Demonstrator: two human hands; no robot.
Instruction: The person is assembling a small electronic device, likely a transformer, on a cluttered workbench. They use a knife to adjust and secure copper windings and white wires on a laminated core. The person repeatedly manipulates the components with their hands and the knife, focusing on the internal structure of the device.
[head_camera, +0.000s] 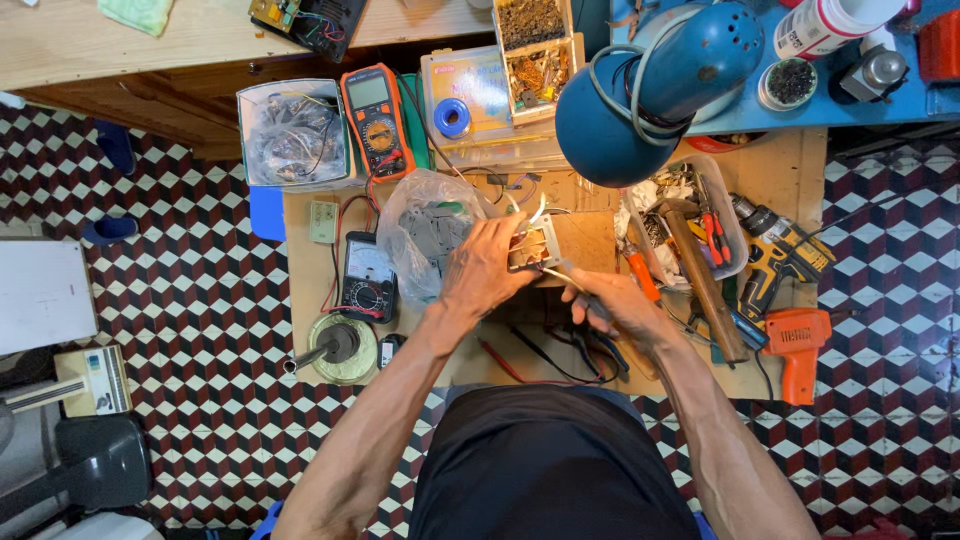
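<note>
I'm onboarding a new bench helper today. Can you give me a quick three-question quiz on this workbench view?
1. True or false: the left hand holds the small metal-framed part.
2. Where does the hammer lie? A) in the clear tray at the right B) on the floor
3. What colour is the lamp over the bench?

Key: 1 true; 2 A; 3 blue.
</note>
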